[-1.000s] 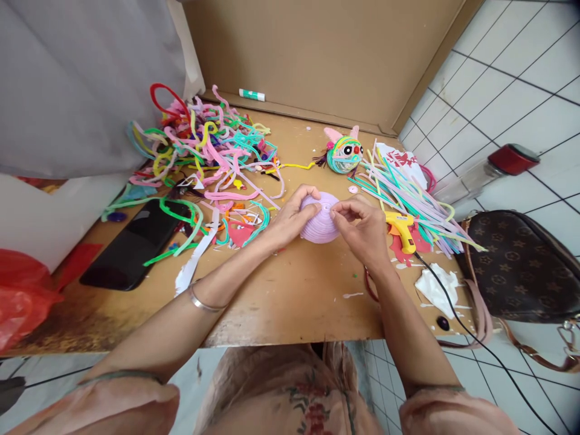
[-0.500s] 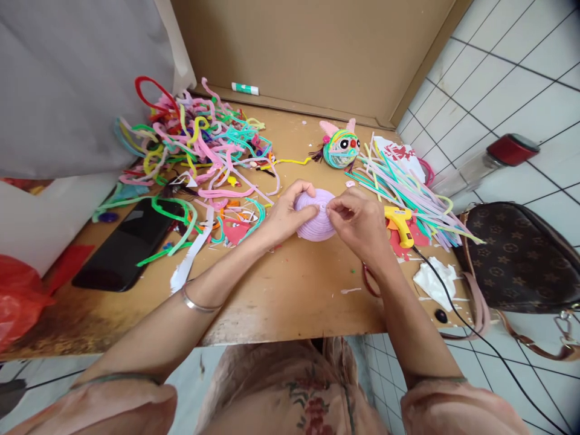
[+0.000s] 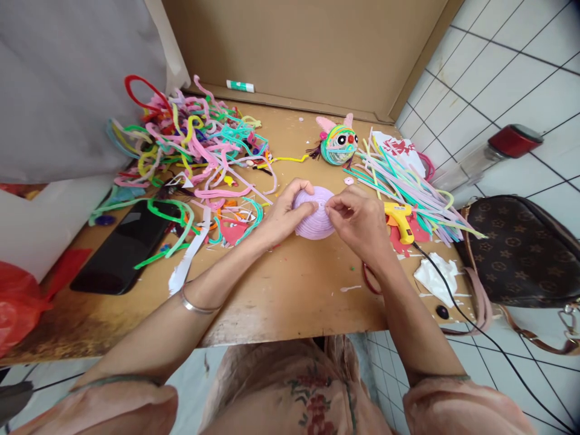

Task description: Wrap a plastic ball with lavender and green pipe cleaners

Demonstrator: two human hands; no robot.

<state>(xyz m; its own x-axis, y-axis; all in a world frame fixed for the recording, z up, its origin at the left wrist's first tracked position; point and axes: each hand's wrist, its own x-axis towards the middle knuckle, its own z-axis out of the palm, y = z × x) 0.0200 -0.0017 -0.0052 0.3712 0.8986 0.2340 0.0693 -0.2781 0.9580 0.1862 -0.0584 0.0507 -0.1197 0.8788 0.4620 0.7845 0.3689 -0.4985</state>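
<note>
A round lilac ball (image 3: 313,226), its surface coiled in rings like wound pipe cleaner, is held above the table in front of me. My left hand (image 3: 290,211) grips it from the left, thumb on the face towards me and fingers curled around the far edge. At the middle of the coil, the thumb and fingertips of my right hand (image 3: 359,219) are pinched together against the surface. Whatever sits between those fingertips is too small to make out. A yellow glue gun (image 3: 399,220) lies on the table just right of my right hand.
Tangled pipe cleaners (image 3: 194,142) heap at the left, near a black phone (image 3: 120,254). Behind the ball stands a striped animal figure (image 3: 338,145) with pink ears. Straight pipe cleaners (image 3: 408,187), white tissue (image 3: 437,278) and a brown bag (image 3: 521,254) are at the right.
The view has shifted slightly. Both hands keep the same hold on the lilac ball, and the right fingertips stay pinched at its centre.
</note>
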